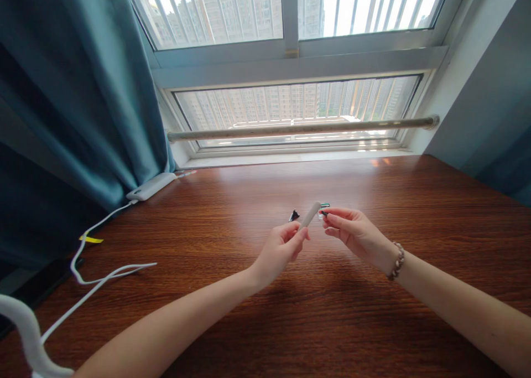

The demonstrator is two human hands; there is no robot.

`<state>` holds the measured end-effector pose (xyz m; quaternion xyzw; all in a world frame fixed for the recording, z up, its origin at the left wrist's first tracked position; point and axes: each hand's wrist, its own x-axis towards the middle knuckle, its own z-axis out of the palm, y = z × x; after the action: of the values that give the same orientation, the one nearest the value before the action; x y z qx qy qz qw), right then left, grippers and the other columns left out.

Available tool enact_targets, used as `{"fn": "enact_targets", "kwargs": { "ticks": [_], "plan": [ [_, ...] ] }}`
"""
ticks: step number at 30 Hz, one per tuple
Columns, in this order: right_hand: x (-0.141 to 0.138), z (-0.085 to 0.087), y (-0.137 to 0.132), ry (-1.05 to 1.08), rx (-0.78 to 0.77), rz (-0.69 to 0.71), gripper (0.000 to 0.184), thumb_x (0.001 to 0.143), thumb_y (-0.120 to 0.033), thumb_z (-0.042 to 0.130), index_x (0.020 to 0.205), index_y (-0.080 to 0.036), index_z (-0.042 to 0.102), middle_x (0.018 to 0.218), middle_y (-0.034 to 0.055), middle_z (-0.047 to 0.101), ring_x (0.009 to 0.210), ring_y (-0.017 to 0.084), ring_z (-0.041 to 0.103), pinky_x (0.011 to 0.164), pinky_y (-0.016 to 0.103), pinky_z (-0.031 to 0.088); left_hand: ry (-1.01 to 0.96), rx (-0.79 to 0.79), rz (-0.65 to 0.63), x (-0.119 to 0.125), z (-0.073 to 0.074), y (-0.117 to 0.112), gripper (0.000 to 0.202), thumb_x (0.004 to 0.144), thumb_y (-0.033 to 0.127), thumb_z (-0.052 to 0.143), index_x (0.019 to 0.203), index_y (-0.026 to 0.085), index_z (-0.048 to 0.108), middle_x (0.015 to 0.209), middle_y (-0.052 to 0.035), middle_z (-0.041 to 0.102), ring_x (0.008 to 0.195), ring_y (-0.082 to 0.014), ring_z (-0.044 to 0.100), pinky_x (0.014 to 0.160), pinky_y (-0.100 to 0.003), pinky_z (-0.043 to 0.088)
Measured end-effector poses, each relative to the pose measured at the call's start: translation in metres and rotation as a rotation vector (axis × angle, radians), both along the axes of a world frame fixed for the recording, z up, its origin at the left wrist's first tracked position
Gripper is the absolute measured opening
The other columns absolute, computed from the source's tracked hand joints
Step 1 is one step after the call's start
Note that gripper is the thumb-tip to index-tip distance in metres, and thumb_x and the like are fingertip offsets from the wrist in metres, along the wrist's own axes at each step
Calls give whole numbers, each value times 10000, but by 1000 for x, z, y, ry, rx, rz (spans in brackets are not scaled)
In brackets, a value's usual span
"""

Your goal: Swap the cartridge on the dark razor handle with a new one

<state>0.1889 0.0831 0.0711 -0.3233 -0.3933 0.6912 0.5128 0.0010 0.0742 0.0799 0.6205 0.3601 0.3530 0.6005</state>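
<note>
Surface [207, 212]: brown wood, far edge along the window sill [290, 159], right edge well apart from both hands. White cable [110, 276] at left, open room between it and left hand [286, 242]. That hand pinches a pale stick [310, 215], tilted, over mid-surface. Right hand [348, 227] pinches a small dark piece [324, 213] near stick's far end.

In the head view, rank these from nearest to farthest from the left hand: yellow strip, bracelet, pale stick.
1. Pale stick: held in the left hand
2. Bracelet: on the wrist of the right hand
3. Yellow strip: far left
</note>
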Motion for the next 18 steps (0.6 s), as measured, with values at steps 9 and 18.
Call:
{"fn": "enact_targets", "kwargs": {
  "ticks": [9,18],
  "plan": [
    [2,1,-2,-82,38,-11,231,685,-288,664,895,-192,665,908,72,637,692,121,590,589,228,472,110,72,3,0,1,-2,302,805,427,438,744,137,498,479,62,304,433,-56,281,414,-192,214],
    [3,-5,2,-201,119,-84,236,640,-247,696,868,-191,680,718,21,576,568,59,466,450,165,359,93,63,11,-1,0,0,310,805,433,434,737,139,501,481,60,299,436,-58,281,414,-196,210]
  ]
}}
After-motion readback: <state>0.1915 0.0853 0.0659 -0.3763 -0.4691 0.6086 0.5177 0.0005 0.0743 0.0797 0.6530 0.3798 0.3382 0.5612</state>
